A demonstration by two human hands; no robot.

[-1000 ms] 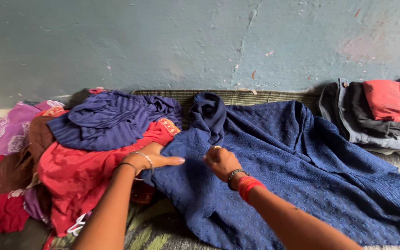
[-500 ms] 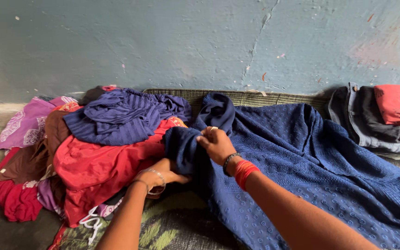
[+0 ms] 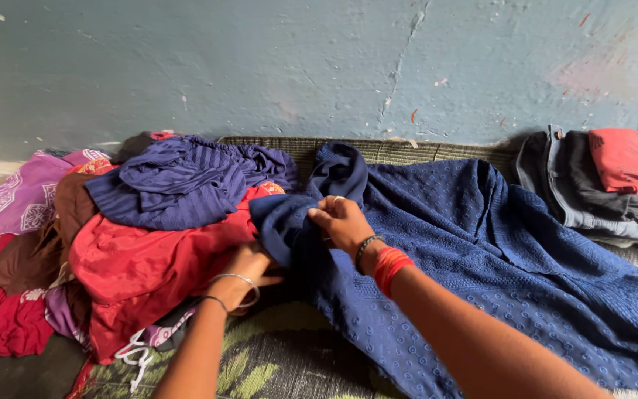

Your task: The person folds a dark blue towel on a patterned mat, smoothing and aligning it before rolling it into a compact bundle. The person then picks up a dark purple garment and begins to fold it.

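**Both hands on blue knit garment, floor mat by wall**

Surface: green-patterned woven floor mat (image 3: 260, 369), laid against a scuffed, cracked teal plaster wall (image 3: 260, 66). Bare grey floor at far left.

Main item: large dark blue textured knit garment (image 3: 496, 258), spread flat over the mat from centre to right edge, its left edge lifted and bunched.

Right hand (image 3: 342, 222): fingers curled shut, pinching the bunched left edge of the garment. Red bangles and a dark band at the wrist.

Left hand (image 3: 249, 270): under the lifted fold, touching the cloth. Fingers mostly hidden by fabric, so can't tell how far they're closed. Thin metal bangles at the wrist.

Left side: heap of loose clothes touching the garment's edge – red cloth (image 3: 142, 270), striped purple-blue top (image 3: 179, 185) on top, purple printed fabric (image 3: 23, 199) and brown cloth behind. The heap crowds the left hand.

Far right: folded stack of grey-black clothes (image 3: 570, 185) with a folded red piece (image 3: 629, 159) on it, near the wall.
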